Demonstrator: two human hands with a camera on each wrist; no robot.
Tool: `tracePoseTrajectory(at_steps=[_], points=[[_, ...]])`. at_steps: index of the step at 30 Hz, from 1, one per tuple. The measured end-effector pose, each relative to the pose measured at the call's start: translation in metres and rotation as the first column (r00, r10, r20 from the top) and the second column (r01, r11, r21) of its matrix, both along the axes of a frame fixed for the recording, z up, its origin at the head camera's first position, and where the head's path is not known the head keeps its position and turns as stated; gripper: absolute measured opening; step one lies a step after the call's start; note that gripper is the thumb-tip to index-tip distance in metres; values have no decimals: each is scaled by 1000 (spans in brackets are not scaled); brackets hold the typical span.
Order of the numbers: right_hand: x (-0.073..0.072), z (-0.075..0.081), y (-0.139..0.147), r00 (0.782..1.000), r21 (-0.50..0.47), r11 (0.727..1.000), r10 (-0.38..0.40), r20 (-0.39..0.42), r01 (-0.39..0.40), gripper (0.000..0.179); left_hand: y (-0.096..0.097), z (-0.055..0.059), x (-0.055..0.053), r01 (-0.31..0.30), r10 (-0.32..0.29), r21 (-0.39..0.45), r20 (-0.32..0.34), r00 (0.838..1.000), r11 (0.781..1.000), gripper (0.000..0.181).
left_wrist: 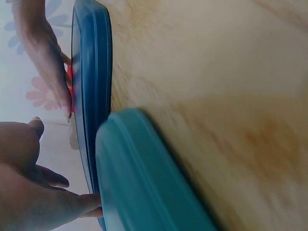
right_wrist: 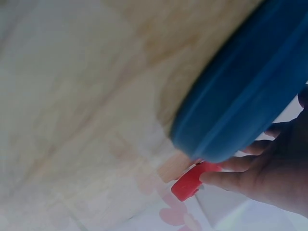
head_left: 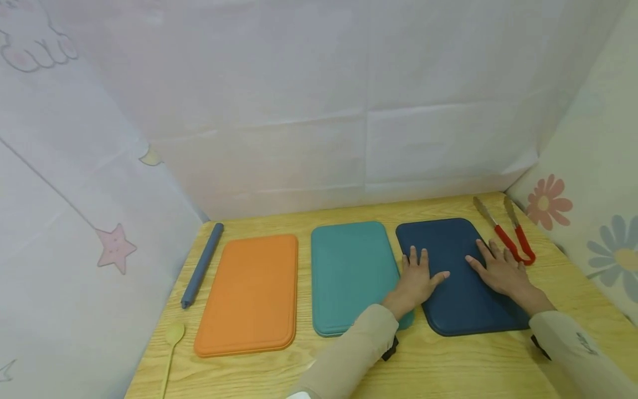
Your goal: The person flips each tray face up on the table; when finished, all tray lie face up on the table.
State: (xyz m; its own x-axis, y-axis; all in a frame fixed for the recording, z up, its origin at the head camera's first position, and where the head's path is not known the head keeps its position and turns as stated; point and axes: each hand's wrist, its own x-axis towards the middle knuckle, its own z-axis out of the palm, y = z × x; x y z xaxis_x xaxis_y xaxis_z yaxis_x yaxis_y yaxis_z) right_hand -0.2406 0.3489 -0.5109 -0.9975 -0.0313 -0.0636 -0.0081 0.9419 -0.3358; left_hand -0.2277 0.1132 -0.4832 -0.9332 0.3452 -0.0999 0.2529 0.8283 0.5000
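Observation:
A flat navy-blue rectangular board (head_left: 451,266) with rounded corners and a ridged edge lies on the right part of the table. My left hand (head_left: 416,284) rests with fingers spread at its left edge, the wrist over a teal board (head_left: 349,271) of like shape. Along the navy board's right edge is my right hand (head_left: 503,274), its fingers extended and spread. Neither hand is curled round anything. In the left wrist view the teal board (left_wrist: 139,168) stands close beside the navy one (left_wrist: 96,62). Red-handled tongs (head_left: 518,244) lie just beyond my right fingers.
An orange board (head_left: 251,293) lies left of the teal one. Farther left are a slim blue-grey rod-like thing (head_left: 201,266) and a yellow spoon (head_left: 173,335). White patterned sheets (head_left: 279,111) hang behind and along both sides of the wooden table (head_left: 438,371).

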Motion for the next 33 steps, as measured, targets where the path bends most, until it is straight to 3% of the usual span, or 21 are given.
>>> tracePoseTrajectory(at_steps=[7, 15, 24, 33], points=[[0, 3, 0, 999, 7, 1000, 3, 48, -3, 83, 6, 1, 2, -75, 68, 83, 86, 994, 994, 79], [-2, 1, 1, 999, 54, 999, -4, 34, 2, 83, 9, -1, 5, -68, 68, 6, 57, 996, 998, 88], [-3, 6, -6, 1000, 93, 996, 9, -30, -7, 74, 11, -1, 6, -118, 116, 24, 71, 991, 993, 92], [-7, 15, -20, 995, -20, 998, -63, 82, 65, 71, 13, -1, 6, -100, 104, -63, 60, 993, 993, 90]])
